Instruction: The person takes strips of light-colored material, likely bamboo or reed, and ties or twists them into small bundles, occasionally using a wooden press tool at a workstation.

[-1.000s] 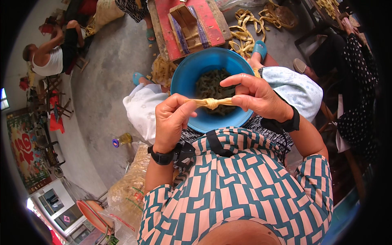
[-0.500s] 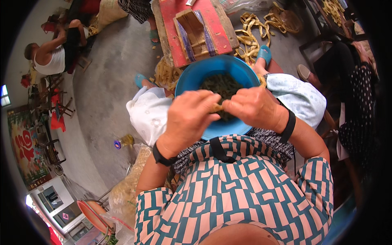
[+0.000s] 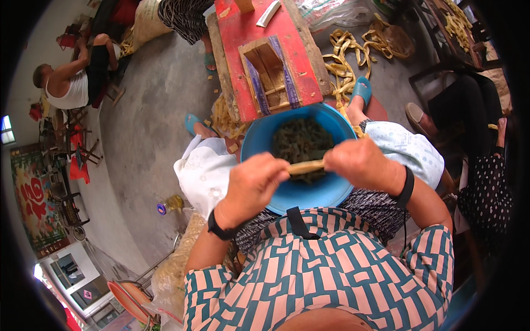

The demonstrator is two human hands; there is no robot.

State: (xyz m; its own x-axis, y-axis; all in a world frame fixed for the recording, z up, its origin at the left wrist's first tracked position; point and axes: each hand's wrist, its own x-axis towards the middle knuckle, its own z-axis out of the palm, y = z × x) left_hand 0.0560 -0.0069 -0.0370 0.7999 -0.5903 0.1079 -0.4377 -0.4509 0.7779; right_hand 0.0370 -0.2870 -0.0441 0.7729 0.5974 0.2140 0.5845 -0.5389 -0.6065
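Beside a red-topped table (image 3: pixel 240 36) over grey floor (image 3: pixel 149 99), both hands (image 3: pixel 251 183) (image 3: pixel 365 165) hold a yellow strip (image 3: pixel 306 167).

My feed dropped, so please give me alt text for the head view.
The left hand and right hand hold a yellowish strip between them over a blue tub of dark pieces; beyond it stands a red-topped bench.

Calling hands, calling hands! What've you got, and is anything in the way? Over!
Left hand, right hand: grip shut on yellowish strip. Strip spans between them, above blue tub. Nothing visibly blocking.
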